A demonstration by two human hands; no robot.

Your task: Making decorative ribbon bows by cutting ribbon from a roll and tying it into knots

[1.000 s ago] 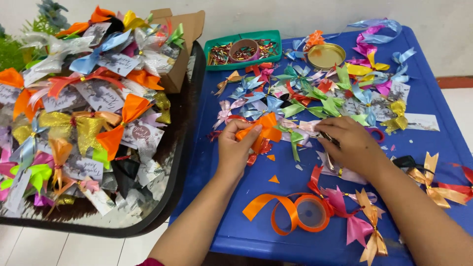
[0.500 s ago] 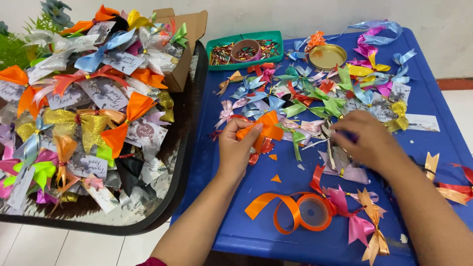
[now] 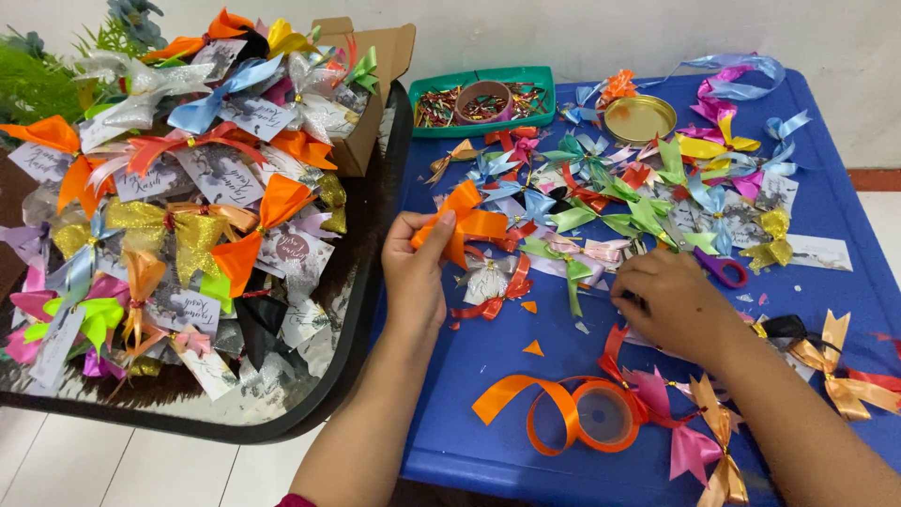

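Observation:
My left hand pinches a folded orange ribbon bow and holds it a little above the blue table. My right hand rests knuckles-up on the table to the right, fingers curled down among ribbon bows; what it grips is hidden. Purple-handled scissors lie just beyond that hand. A roll of orange ribbon with a loose curled end sits near the table's front edge, between my two forearms.
A pile of several coloured ribbon bows covers the table's middle and back. A green tray of small bits and a gold lid stand at the back. A black-rimmed tray heaped with bow-tied packets sits left.
My left hand has lifted the orange bow off the table and turned it. My right hand has drawn back toward me, away from the bow pile.

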